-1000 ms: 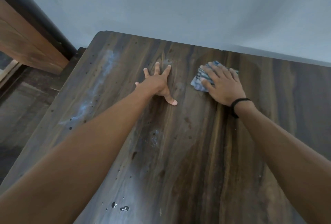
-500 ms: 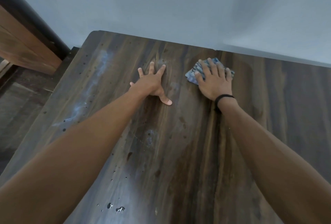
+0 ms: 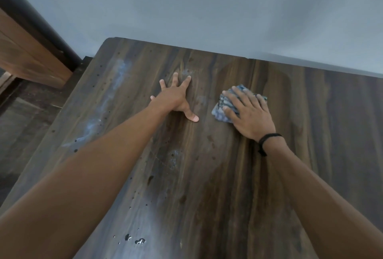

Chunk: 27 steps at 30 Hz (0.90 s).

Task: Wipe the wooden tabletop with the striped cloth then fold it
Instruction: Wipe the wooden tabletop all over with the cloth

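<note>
Head view shows the right hand (image 3: 249, 113) pressing flat, fingers straight, on the bunched striped cloth (image 3: 223, 109) toward the far edge of the wooden table (image 3: 207, 176), while the left hand (image 3: 176, 98) rests beside it, fingers splayed on bare wood.

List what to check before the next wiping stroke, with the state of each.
1. The right hand presses flat on the striped cloth: ok.
2. The striped cloth lies on the wooden tabletop as a compact pad: ok.
3. The left hand is braced on the wood, fingers spread, apart from the cloth: ok.
4. Leftward stroke path free: not ok, the left hand lies between the cloth and the whitish smear.
5. Tabletop wiped all over: not ok, the smear and the droplets near the front edge show.
6. Cloth damp enough: cannot tell.
</note>
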Motion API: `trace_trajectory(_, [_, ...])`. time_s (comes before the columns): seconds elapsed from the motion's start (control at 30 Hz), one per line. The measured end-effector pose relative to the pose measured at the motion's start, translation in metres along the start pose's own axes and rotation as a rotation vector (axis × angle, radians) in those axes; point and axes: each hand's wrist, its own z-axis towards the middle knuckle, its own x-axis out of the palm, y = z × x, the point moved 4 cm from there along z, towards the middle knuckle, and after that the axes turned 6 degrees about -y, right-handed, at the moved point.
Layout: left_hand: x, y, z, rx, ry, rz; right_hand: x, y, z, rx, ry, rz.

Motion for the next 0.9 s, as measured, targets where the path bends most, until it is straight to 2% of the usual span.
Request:
trace_trajectory(0.07, [-0.002, 0.000, 0.000, -0.001, 0.000, -0.008, -0.004, -0.006, 0.020, 0.160, -0.049, 0.036])
trace_trajectory(0.13, [-0.002, 0.000, 0.000, 0.003, -0.003, -0.003, -0.002, 0.006, 0.028, 0.220, -0.075, 0.032])
trace_trajectory(0.27, [-0.002, -0.001, -0.002, 0.034, 0.006, 0.054, 0.004, 0.017, -0.009, 0.032, -0.055, -0.006])
trace_trajectory(0.43, [-0.011, -0.002, -0.005, 0.057, 0.026, 0.143, 0.002, 0.017, 0.036, 0.180, -0.020, 0.036])
trace_trajectory(0.6, [-0.010, -0.001, -0.004, 0.058, 0.037, 0.174, 0.003, 0.024, -0.001, -0.029, 0.005, -0.006])
trace_trajectory(0.77, [-0.010, -0.001, 0.000, 0.052, 0.060, 0.203, 0.000, 0.016, 0.024, 0.202, -0.041, 0.043])
trace_trajectory(0.9, [-0.007, -0.003, 0.000, 0.048, 0.046, 0.209, 0.009, 0.035, -0.003, -0.007, -0.012, -0.015])
